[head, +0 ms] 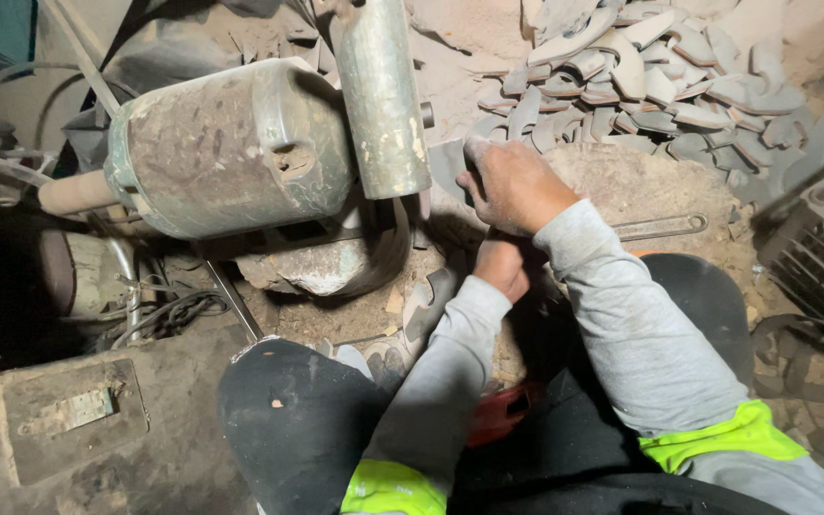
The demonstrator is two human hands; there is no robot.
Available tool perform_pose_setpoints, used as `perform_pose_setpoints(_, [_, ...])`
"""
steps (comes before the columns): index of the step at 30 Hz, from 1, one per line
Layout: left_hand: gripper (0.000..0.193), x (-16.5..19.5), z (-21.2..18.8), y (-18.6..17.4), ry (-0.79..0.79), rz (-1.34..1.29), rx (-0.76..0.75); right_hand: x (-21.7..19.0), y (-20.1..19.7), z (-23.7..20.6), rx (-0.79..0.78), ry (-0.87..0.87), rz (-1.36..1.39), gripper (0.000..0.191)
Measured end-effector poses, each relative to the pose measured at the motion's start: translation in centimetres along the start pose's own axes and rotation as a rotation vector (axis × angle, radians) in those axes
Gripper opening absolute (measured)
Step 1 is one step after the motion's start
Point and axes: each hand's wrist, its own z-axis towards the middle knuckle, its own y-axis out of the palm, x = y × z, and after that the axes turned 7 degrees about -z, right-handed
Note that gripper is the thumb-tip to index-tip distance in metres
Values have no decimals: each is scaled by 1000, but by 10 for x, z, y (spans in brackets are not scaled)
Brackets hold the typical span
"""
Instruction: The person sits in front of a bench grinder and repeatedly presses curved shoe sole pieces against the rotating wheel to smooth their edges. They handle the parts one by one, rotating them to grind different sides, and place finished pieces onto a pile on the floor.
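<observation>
I am seeing one flat grey metal piece standing just left of the right hand, against the near end of the upright cylinder. The right hand is closing its fingers on the piece's right edge. The left hand is lying directly nearer, under the right wrist; I cannot tell whether it is gripping anything. One green motor housing is sitting to the left. One wrench is lying on the right. Far right, many similar curved pieces are forming one pile; I cannot count them.
</observation>
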Motion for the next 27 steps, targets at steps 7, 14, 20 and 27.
perform_pose_setpoints(7, [14, 49, -33, -14, 32, 105, -67, 3, 30, -3, 122, 28, 321, 25])
perform_pose_setpoints(14, [7, 85, -41, 2, 42, 188, -20, 5, 53, 11, 229, 77, 477, 24])
perform_pose_setpoints(20, [9, 101, -32, 7, 53, 217, -75, 8, 61, 26, 240, 147, 531, 24])
perform_pose_setpoints(27, [9, 113, -21, 15, 12, 222, -53, 10, 58, 40, 287, 147, 516, 25])
